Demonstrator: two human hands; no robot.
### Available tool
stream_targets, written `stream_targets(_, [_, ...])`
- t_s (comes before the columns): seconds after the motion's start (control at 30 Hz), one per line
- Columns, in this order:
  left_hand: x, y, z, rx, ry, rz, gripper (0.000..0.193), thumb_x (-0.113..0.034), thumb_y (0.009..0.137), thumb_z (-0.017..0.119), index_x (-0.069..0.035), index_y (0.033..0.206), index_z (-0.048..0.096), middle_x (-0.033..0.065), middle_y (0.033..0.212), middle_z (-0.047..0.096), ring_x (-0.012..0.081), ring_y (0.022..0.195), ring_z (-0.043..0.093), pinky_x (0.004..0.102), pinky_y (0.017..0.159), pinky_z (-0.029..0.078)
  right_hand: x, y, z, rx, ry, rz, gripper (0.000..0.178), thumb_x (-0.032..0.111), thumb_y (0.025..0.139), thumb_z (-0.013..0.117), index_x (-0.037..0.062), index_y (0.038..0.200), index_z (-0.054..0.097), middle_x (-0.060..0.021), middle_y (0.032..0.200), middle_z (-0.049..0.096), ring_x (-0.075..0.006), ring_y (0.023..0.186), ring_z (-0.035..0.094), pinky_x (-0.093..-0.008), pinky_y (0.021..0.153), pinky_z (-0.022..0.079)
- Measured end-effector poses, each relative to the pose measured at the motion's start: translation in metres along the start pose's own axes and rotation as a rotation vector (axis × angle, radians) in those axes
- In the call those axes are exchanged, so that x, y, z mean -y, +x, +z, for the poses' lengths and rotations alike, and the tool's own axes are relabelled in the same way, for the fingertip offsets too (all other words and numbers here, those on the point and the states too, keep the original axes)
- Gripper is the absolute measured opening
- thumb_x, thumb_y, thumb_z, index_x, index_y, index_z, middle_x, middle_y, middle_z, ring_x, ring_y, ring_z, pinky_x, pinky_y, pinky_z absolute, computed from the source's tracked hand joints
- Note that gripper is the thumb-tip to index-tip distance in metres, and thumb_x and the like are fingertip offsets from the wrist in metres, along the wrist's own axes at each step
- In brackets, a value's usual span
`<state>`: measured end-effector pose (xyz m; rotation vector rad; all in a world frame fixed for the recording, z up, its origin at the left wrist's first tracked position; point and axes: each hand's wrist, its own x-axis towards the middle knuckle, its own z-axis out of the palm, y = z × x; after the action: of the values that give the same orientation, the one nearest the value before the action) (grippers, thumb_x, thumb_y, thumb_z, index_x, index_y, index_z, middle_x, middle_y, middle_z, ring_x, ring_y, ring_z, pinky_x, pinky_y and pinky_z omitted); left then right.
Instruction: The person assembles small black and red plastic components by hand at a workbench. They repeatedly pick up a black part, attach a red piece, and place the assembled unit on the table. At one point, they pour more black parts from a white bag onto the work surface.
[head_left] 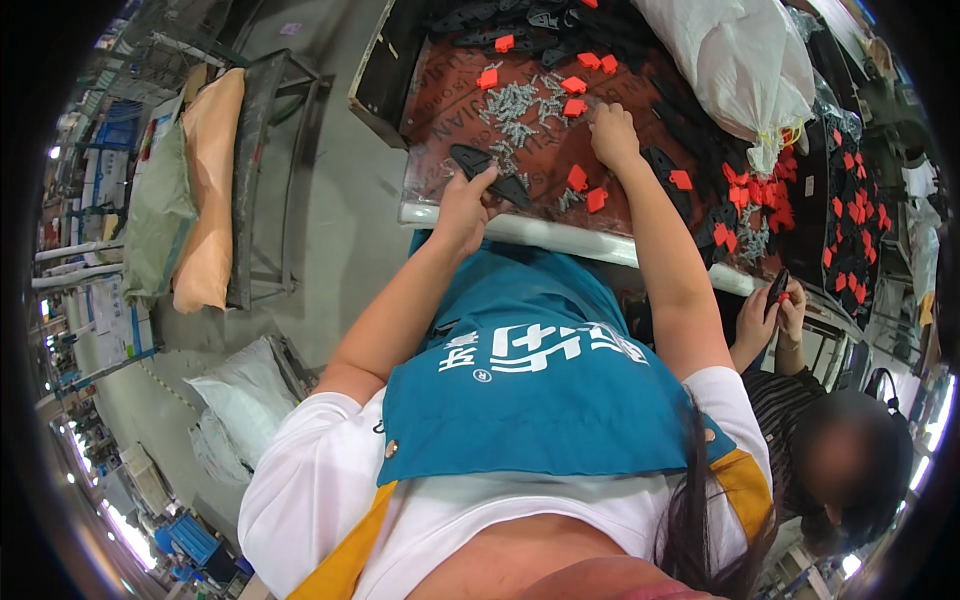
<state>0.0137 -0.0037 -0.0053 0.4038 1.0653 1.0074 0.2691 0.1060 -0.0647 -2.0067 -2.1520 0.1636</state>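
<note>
My left hand [465,205] has its grip closed around a black plastic part [492,172] at the surface's [440,90] near edge, centre frame. My right hand [612,135] presses among grey screws [515,105] and red clips [578,180]; its grip I cannot tell.

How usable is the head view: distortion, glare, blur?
Head view: heavy fisheye, table edge bows, black vignette at the corners; even light, mild glare on the white sack; left hand on the black part and right hand by the screws are sharp; rim detail smeared.
</note>
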Motion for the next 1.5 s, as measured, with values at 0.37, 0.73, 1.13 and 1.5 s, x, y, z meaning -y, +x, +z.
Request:
stream_targets(0.37, [-0.009, -0.016, 0.007, 0.155, 0.136, 0.082, 0.025, -0.005, 0.093, 0.051, -0.003, 0.118, 0.05, 0.0084, 0.108, 0.06, 0.02, 0.096, 0.062, 0.0344, 0.084, 0.053, 0.09, -0.077, -0.083, 0.465, 1.269, -0.025, 0.011, 0.004, 0.085, 0.064, 0.0005, 0.096, 0.062, -0.0032, 0.086, 0.065, -0.0077, 0.074, 0.058, -0.0224, 0.065, 0.049])
stream_targets(0.73, [-0.009, -0.023, 0.014, 0.235, 0.14, 0.164, 0.023, -0.005, 0.093, 0.053, -0.002, 0.116, 0.05, 0.0077, 0.108, 0.059, 0.0183, 0.098, 0.061, 0.0329, 0.085, 0.054, 0.1, -0.096, -0.088, 0.243, 1.24, 0.053, 0.013, 0.007, 0.085, 0.066, -0.0016, 0.094, 0.067, -0.004, 0.083, 0.067, -0.0082, 0.072, 0.06, -0.023, 0.065, 0.05])
stream_targets(1.13, [-0.003, -0.012, 0.017, 0.084, 0.107, 0.226, 0.021, -0.006, 0.091, 0.055, -0.004, 0.112, 0.052, 0.0056, 0.102, 0.06, 0.0139, 0.091, 0.061, 0.0294, 0.078, 0.054, 0.095, -0.083, -0.063, 0.143, 1.146, 0.004, 0.022, 0.021, 0.087, 0.065, 0.0013, 0.096, 0.066, -0.0096, 0.091, 0.068, -0.0152, 0.085, 0.061, -0.0292, 0.075, 0.047])
stream_targets(1.5, [-0.023, -0.01, -0.006, 0.043, -0.043, 0.244, 0.024, -0.007, 0.091, 0.054, -0.002, 0.114, 0.05, 0.008, 0.107, 0.061, 0.0178, 0.094, 0.062, 0.0319, 0.082, 0.052, 0.016, 0.029, -0.016, 0.144, 0.056, -0.266, 0.035, 0.009, 0.079, 0.064, 0.0094, 0.113, 0.057, -0.0124, 0.114, 0.057, -0.0345, 0.099, 0.057, -0.0421, 0.084, 0.048])
